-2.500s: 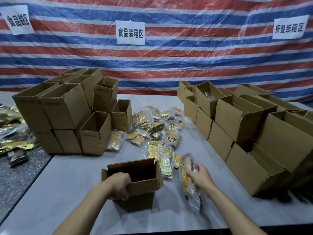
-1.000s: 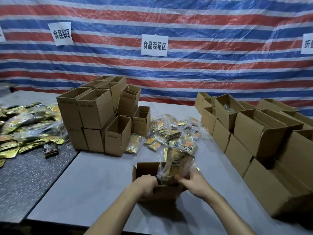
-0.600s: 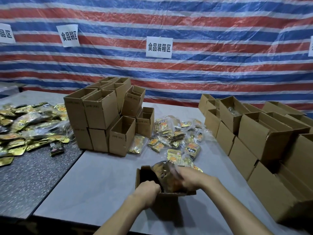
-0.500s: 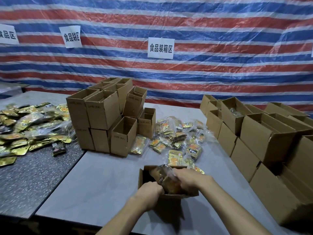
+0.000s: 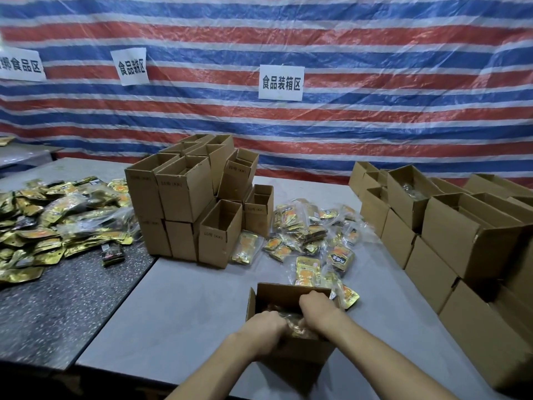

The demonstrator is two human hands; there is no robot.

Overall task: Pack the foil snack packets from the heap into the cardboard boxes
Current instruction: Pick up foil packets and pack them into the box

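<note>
Cardboard box (image 5: 291, 294) by the front edge of the tabletop (image 5: 173, 298) could tip if our right hand (image 5: 315, 308), grasping the packets (image 5: 292, 320), presses hard; left hand (image 5: 264, 327) grip unclear.

Back wall: striped tarp (image 5: 375, 134) is hanging, carrying paper signs (image 5: 281, 82); grey counter (image 5: 173, 298) is butting against speckled counter (image 5: 57, 307)

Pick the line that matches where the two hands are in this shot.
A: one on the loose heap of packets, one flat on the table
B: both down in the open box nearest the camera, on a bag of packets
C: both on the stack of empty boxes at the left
B: the left hand and the right hand both reach into the open box nearest the camera, on the bag of packets inside it.
</note>
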